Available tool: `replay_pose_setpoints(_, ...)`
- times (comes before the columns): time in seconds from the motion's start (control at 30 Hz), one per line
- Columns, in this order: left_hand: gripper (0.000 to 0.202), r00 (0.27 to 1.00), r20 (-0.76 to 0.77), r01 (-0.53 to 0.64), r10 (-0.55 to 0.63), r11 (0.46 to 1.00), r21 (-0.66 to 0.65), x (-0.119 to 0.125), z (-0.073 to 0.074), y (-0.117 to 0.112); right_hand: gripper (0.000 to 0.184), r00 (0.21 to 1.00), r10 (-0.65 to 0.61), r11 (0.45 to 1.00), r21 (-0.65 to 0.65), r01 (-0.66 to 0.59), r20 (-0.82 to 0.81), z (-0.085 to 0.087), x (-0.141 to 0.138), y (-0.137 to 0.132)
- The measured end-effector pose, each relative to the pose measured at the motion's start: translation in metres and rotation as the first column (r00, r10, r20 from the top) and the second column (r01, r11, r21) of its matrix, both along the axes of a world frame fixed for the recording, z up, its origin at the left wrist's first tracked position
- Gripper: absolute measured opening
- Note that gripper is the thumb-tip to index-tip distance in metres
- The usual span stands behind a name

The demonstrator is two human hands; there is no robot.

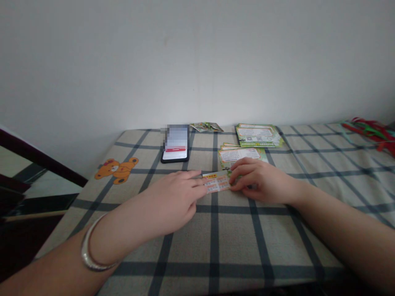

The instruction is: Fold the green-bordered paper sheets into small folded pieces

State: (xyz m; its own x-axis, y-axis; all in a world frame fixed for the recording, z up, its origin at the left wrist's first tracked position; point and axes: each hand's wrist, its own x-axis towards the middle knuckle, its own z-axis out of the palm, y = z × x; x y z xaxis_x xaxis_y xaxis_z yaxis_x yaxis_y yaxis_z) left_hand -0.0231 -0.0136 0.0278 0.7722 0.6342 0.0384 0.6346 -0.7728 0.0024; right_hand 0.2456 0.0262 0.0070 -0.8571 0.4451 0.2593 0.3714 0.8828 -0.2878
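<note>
A small orange and white paper card (217, 182) lies on the checked tablecloth (234, 238) between my two hands. My left hand (174, 196), with a silver bangle on its wrist, rests on the cloth with its fingers pressed on the card's left end. My right hand (261, 181) has its fingers curled and pinches the card's right end. Just behind my right hand lies a small pile of green-edged cards (239, 154), and a second stack of cards (258, 135) sits further back.
A black phone (175, 144) with a lit screen lies behind my left hand. Torn green wrappers (206, 126) sit by the wall. A bear picture (116, 168) marks the cloth at the left. Red and green ribbons (370, 130) lie at the far right. The table's left edge drops to a dark floor.
</note>
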Motion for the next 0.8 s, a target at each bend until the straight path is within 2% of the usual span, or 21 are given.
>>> replay_pose_setpoints(0.13, 0.029, 0.997, 0.045, -0.069, 0.069, 0.998, 0.004, 0.004, -0.004, 0.006, 0.019, 0.999, 0.02, 0.999, -0.031, -0.021, -0.035, -0.001, 0.001, 0.003)
replay_pose_setpoints(0.23, 0.02, 0.998, 0.057, -0.038, 0.036, 0.999, 0.031, 0.008, -0.012, 0.013, 0.019, 0.998, 0.018, 1.0, -0.024, -0.019, -0.056, 0.0, 0.0, 0.003)
replay_pose_setpoints(0.4, 0.03, 0.98, 0.182, -0.094, 0.078, 0.992, 0.081, 0.009, -0.027, 0.017, 0.016, 1.0, 0.015, 1.0, 0.027, -0.015, -0.024, 0.001, -0.002, 0.0)
replay_pose_setpoints(0.57, 0.035, 0.965, 0.233, -0.137, 0.117, 0.988, 0.069, 0.007, -0.031, 0.018, 0.014, 0.997, -0.071, 0.992, 0.101, 0.071, -0.001, -0.003, -0.005, -0.003)
replay_pose_setpoints(0.7, 0.034, 0.959, 0.254, -0.14, 0.125, 0.989, 0.043, 0.008, -0.028, 0.019, 0.033, 0.974, -0.225, 0.966, 0.128, 0.225, -0.013, -0.009, -0.009, -0.005)
replay_pose_setpoints(0.8, 0.034, 0.949, 0.283, -0.153, 0.136, 0.988, 0.039, 0.01, -0.028, 0.018, 0.048, 0.961, -0.269, 0.95, 0.147, 0.275, -0.058, -0.013, -0.011, -0.005)
